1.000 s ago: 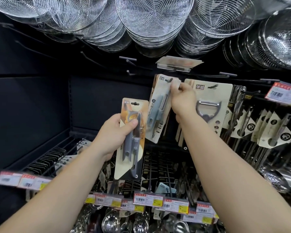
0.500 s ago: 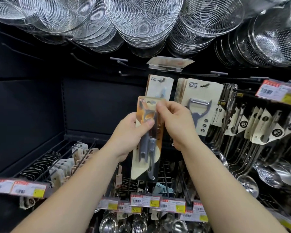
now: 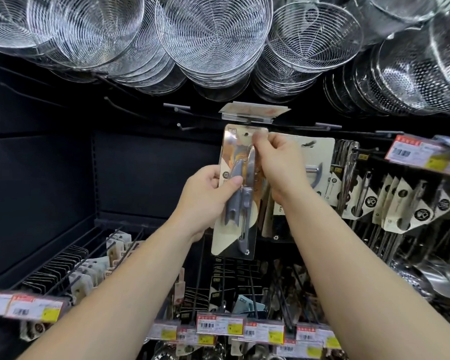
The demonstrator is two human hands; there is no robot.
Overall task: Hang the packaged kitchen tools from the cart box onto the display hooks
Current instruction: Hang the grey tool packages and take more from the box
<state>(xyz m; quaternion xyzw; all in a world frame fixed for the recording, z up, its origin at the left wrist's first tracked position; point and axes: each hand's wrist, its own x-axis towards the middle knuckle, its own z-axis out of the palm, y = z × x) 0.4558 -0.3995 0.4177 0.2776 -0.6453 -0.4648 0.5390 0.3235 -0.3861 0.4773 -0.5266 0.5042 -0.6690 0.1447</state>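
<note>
Light, stiff, slick peeler card (image 3: 238,188), raised to the far hook: left hand (image 3: 205,196) curled round its middle, right hand (image 3: 277,165) pinching the top by the hole; best gripped at edges.

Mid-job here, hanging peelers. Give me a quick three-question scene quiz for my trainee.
1. True or false: the left hand holds the packaged peeler at mid-height.
2. Where is the right hand's grip on that card? A) its bottom edge B) its top, by the hang hole C) nowhere on it
3. Fill in: the shiny round things hung in rows overhead are wire ____.

Key: 1 true; 2 B; 3 strainers.
</note>
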